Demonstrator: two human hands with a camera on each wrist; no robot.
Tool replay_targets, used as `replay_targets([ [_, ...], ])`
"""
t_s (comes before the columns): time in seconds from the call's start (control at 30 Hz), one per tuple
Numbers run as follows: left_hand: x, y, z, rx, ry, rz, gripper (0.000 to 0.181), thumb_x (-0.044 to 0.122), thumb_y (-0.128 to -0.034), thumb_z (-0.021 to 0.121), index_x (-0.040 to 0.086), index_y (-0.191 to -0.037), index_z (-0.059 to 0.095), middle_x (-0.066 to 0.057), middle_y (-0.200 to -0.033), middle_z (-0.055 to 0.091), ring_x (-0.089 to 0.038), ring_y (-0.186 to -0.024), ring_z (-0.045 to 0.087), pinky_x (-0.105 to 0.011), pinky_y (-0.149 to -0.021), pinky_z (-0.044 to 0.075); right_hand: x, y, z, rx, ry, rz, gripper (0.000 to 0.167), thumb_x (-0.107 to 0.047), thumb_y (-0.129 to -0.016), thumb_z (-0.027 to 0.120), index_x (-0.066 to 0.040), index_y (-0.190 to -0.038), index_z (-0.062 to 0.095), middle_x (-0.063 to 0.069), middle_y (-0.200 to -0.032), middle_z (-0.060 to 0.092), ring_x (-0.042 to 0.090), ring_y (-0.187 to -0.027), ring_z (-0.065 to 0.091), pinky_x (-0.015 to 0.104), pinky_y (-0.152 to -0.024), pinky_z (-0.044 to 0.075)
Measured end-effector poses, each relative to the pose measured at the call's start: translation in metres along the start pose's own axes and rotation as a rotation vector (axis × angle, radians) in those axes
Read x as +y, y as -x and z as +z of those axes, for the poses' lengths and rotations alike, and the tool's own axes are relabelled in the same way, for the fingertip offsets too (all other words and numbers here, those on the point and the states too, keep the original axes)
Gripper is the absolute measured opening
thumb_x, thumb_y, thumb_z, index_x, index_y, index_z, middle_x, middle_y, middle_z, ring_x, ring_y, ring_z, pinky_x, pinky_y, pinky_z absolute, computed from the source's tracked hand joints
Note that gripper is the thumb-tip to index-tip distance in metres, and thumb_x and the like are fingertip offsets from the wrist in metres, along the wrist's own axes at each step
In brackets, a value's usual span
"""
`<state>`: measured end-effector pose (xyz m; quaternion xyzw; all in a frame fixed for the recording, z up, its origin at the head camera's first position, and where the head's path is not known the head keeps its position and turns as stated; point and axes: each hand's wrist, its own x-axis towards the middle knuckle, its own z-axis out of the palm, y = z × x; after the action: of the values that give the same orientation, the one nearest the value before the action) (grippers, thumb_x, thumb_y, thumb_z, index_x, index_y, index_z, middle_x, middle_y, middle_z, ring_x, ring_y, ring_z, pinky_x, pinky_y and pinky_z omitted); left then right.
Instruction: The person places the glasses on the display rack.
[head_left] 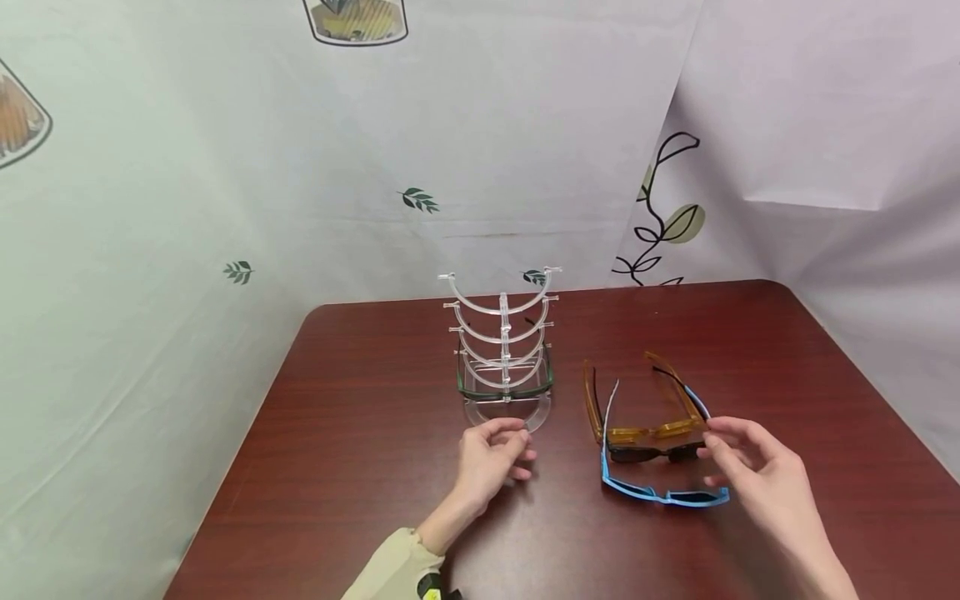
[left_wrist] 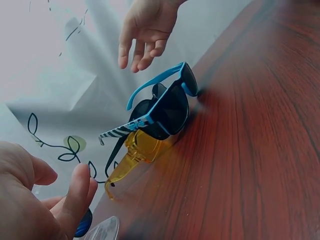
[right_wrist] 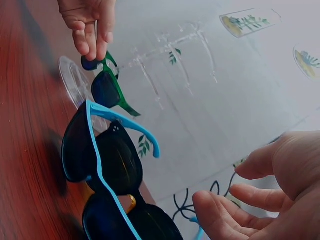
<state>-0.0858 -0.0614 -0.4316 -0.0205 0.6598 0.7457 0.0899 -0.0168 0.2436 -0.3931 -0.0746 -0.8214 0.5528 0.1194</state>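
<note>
Blue sunglasses (head_left: 660, 498) lie toward the table's (head_left: 337, 467) right edge; right hand (head_left: 767, 473) beside, left hand (head_left: 489, 463) near clear rack (head_left: 506, 343), both with fingers released.

Blue sunglasses (left_wrist: 171, 109), black-white striped temple (left_wrist: 121, 131) | amber glasses (left_wrist: 145, 146) | green glasses (right_wrist: 106, 89) | red-brown table (head_left: 337, 467)

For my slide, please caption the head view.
Clear stand with green glasses; right hand near blue sunglasses, black sunglasses and amber glasses.

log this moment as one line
left hand: empty, near rack | right hand: empty, near blue sunglasses | green-framed glasses: on rack
</note>
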Motion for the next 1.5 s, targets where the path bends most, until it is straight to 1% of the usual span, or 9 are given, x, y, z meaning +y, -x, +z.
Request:
replay_targets([
  [0.17, -0.003, -0.001, 0.005, -0.019, 0.010, -0.002, 0.028, -0.001, -0.0910, 0.066, -0.015, -0.115, 0.062, -0.025, -0.094, 0.070, -0.028, -0.071, 0.072, -0.033, -0.050, 0.059, 0.005, 0.003, -0.009, 0.025, -0.035, 0.002, 0.023, -0.009, -0.099, 0.064, -0.001, -0.120, 0.061, -0.007, -0.092, 0.073, 0.006, -0.077, 0.070, 0.029, -0.059, 0.059],
  [0.23, -0.004, -0.001, 0.007, -0.022, 0.018, -0.002, 0.028, -0.002, -0.0908, 0.066, -0.015, -0.115, 0.062, -0.024, -0.093, 0.070, -0.029, -0.071, 0.072, -0.033, -0.050, 0.059, 0.007, 0.003, -0.012, 0.035, -0.043, 0.008, 0.021, -0.010, -0.099, 0.064, -0.005, -0.119, 0.063, -0.008, -0.092, 0.073, 0.005, -0.078, 0.070, 0.028, -0.059, 0.059],
  [0.3, -0.004, -0.001, 0.010, -0.021, 0.020, -0.007, 0.027, -0.002, -0.0906, 0.066, -0.015, -0.114, 0.062, -0.024, -0.093, 0.070, -0.028, -0.071, 0.072, -0.033, -0.050, 0.059, 0.010, 0.004, -0.014, 0.048, -0.027, 0.014, 0.020, -0.012, -0.099, 0.064, -0.008, -0.119, 0.064, -0.009, -0.093, 0.073, 0.005, -0.079, 0.070, 0.027, -0.059, 0.059],
  [0.5, -0.004, 0.000, 0.019, -0.026, 0.032, -0.028, 0.027, -0.002, -0.0896, 0.067, -0.016, -0.113, 0.062, -0.026, -0.093, 0.070, -0.029, -0.071, 0.072, -0.031, -0.050, 0.059, 0.019, 0.006, -0.016, 0.088, 0.025, 0.035, 0.017, -0.008, -0.099, 0.062, -0.008, -0.116, 0.063, -0.019, -0.091, 0.069, 0.002, -0.078, 0.070, 0.025, -0.059, 0.058],
  [0.73, -0.008, 0.001, 0.027, -0.057, 0.050, -0.029, 0.028, -0.003, -0.0886, 0.067, -0.017, -0.112, 0.062, -0.027, -0.092, 0.069, -0.029, -0.070, 0.072, -0.027, -0.049, 0.058, 0.029, 0.010, -0.021, 0.100, 0.033, 0.059, 0.017, -0.007, -0.099, 0.062, -0.018, -0.111, 0.064, -0.022, -0.088, 0.068, -0.003, -0.077, 0.068, 0.023, -0.057, 0.057],
  [0.83, -0.010, 0.002, 0.031, -0.075, 0.058, -0.037, 0.027, -0.003, -0.0889, 0.067, -0.017, -0.111, 0.062, -0.026, -0.091, 0.069, -0.028, -0.070, 0.072, -0.026, -0.048, 0.057, 0.032, 0.011, -0.022, 0.096, 0.050, 0.106, 0.014, -0.010, -0.100, 0.062, -0.011, -0.113, 0.063, -0.022, -0.087, 0.067, -0.002, -0.076, 0.068, 0.024, -0.057, 0.058],
  [1.0, -0.014, 0.003, 0.038, -0.093, 0.065, -0.050, 0.026, -0.002, -0.0894, 0.068, -0.016, -0.111, 0.062, -0.024, -0.090, 0.070, -0.026, -0.068, 0.072, -0.027, -0.047, 0.057, 0.036, 0.012, -0.022, 0.079, 0.103, 0.215, 0.034, -0.017, -0.101, 0.059, 0.006, -0.126, 0.054, -0.011, -0.090, 0.071, -0.001, -0.075, 0.067, 0.028, -0.059, 0.059],
  [1.17, -0.017, 0.004, 0.045, -0.100, 0.069, -0.063, 0.025, -0.002, -0.0893, 0.068, -0.015, -0.110, 0.063, -0.023, -0.088, 0.070, -0.028, -0.068, 0.072, -0.027, -0.046, 0.057, 0.041, 0.013, -0.023, 0.059, 0.125, 0.249, 0.038, -0.018, -0.102, 0.057, 0.007, -0.131, 0.051, 0.001, -0.094, 0.071, 0.000, -0.075, 0.066, 0.030, -0.059, 0.060],
  [1.5, -0.020, 0.006, 0.057, -0.112, 0.069, -0.081, 0.022, -0.002, -0.0884, 0.069, -0.012, -0.108, 0.065, -0.021, -0.087, 0.070, -0.030, -0.068, 0.072, -0.027, -0.045, 0.056, 0.049, 0.016, -0.019, 0.043, 0.085, 0.247, 0.038, -0.015, -0.101, 0.061, 0.011, -0.127, 0.052, 0.004, -0.094, 0.070, 0.004, -0.074, 0.065, 0.031, -0.060, 0.060],
])
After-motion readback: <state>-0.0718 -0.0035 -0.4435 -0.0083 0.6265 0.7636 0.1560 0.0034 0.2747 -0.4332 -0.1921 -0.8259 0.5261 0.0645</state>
